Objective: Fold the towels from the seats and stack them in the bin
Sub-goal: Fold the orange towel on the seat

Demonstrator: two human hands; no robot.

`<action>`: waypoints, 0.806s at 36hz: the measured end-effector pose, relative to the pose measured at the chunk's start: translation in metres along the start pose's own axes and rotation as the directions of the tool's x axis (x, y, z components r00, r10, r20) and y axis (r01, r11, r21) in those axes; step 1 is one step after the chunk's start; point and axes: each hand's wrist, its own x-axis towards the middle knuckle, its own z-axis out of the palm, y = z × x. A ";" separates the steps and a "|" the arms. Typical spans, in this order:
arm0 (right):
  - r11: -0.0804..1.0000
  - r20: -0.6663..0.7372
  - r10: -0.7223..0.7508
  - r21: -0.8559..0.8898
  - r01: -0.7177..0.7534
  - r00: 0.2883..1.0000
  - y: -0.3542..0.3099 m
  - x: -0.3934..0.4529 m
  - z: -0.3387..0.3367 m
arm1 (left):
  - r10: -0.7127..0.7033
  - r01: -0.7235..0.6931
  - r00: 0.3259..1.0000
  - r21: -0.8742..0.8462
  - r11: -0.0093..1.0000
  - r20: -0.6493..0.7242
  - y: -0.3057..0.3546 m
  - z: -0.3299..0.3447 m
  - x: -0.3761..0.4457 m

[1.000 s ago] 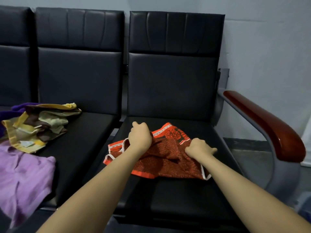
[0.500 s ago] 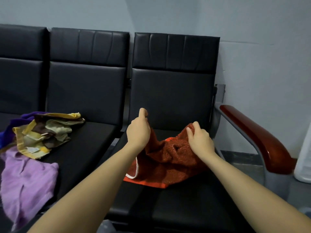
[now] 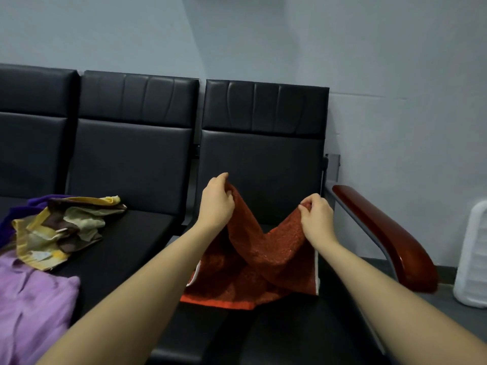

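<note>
A red-orange towel (image 3: 263, 262) with a white edge hangs above the right black seat (image 3: 276, 333), sagging in a V between my hands, its lower edge on the cushion. My left hand (image 3: 217, 202) pinches its upper left corner. My right hand (image 3: 316, 216) pinches the upper right corner. On the middle seat (image 3: 126, 248) lie a crumpled yellow-and-brown towel (image 3: 60, 230) and, nearer me, a lilac towel (image 3: 29, 306). A dark purple towel (image 3: 15, 214) shows behind them at the left edge.
A red-brown wooden armrest (image 3: 387, 238) on a grey metal frame borders the right seat. A white ribbed plastic container (image 3: 473, 256) stands on the floor at the far right by the grey wall. The seat backs rise behind the towels.
Both hands have lifted the red towel off the right seat and drawn its top corners apart, so it now hangs in a V. The view has tilted upward.
</note>
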 end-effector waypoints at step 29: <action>0.993 -0.238 0.113 0.065 -0.100 0.965 -0.066 0.071 -0.086 | -0.239 0.198 0.943 -0.185 0.963 -0.232 0.066 -0.061 0.058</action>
